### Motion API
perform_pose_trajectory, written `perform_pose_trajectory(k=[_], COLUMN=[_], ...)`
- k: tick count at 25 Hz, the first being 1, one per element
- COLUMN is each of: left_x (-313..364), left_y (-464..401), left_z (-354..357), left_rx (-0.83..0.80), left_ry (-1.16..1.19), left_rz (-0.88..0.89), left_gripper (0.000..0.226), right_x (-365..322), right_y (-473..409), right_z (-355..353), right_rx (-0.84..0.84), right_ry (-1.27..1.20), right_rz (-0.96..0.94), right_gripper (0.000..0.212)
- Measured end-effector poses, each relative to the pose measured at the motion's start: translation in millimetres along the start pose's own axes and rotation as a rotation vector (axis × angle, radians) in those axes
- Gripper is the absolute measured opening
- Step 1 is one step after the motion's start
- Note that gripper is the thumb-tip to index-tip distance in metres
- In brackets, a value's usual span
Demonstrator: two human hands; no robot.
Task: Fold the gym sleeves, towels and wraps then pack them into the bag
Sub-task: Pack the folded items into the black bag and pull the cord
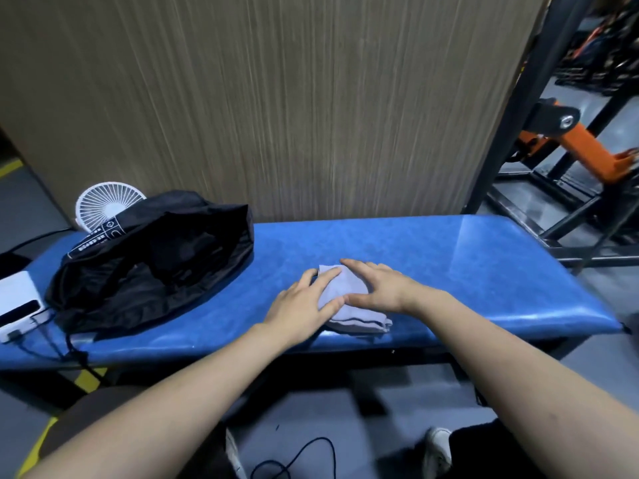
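Note:
A small folded grey towel (359,318) lies on the blue padded bench (466,271), near its front edge. My left hand (304,304) lies flat on the towel's left part, fingers together and pointing away. My right hand (377,285) rests flat on its top right part, thumb stretched toward the left hand. Both palms press the cloth down; neither hand grips it. A black fabric bag (152,261) sits slumped and open on the left part of the bench, an arm's width from the towel.
A white desk fan (103,205) stands behind the bag. A white device (17,305) with a cable lies at the bench's left end. A wood-grain panel (276,98) rises behind the bench. Black and orange gym frames (570,133) stand at the right. A cable lies on the floor.

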State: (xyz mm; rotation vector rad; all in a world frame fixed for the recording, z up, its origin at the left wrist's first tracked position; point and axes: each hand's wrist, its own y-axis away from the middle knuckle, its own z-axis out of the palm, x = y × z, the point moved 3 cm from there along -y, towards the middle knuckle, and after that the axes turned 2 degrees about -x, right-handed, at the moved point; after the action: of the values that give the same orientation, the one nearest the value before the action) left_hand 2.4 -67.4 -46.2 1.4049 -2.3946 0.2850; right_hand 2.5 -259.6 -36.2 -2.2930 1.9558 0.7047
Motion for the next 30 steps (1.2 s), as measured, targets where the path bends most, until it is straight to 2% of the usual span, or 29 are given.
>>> perform_pose_trajectory(k=[4, 7, 11, 15, 18, 21, 26, 30], left_x=[3.6, -5.2, -25.0, -30.4, -27.8, -25.7, -33.2, -47.0], left_y=[-2.7, 6.6, 9.2, 1.1, -3.8, -4.2, 12.5, 30.5], left_z=[-2.0, -2.2, -5.1, -3.8, -4.7, -5.3, -12.5, -44.0], left_rx=[0.017, 0.06, 0.108, 0.052, -0.038, -0.045, 0.061, 0.075], left_ry=[0.039, 0.091, 0.182, 0.232, 0.263, 0.36, 0.695, 0.809], left_rz=[0.018, -0.041, -0.103, -0.067, -0.036, -0.012, -0.018, -0.015], left_gripper=[0.057, 0.061, 0.061, 0.056, 0.053, 0.058, 0.068, 0.068], right_x=[-6.0, -13.2, -23.5, -30.3, -25.1, -23.8, -40.0, -67.8], right_y=[-2.4, 6.7, 31.8, 52.6, 53.8, 55.0, 48.2, 39.5], right_z=[-10.7, -4.5, 7.4, 6.7, 13.9, 15.1, 14.1, 2.8], right_rx=[-0.054, -0.054, -0.001, 0.104, 0.06, 0.007, 0.178, 0.272], right_ry=[-0.039, -0.065, -0.253, -0.485, -0.544, -0.642, -0.815, -0.909], right_rz=[0.058, 0.112, 0.043, -0.035, -0.069, -0.017, -0.03, -0.093], right_gripper=[0.095, 0.097, 0.093, 0.077, 0.055, 0.032, 0.03, 0.031])
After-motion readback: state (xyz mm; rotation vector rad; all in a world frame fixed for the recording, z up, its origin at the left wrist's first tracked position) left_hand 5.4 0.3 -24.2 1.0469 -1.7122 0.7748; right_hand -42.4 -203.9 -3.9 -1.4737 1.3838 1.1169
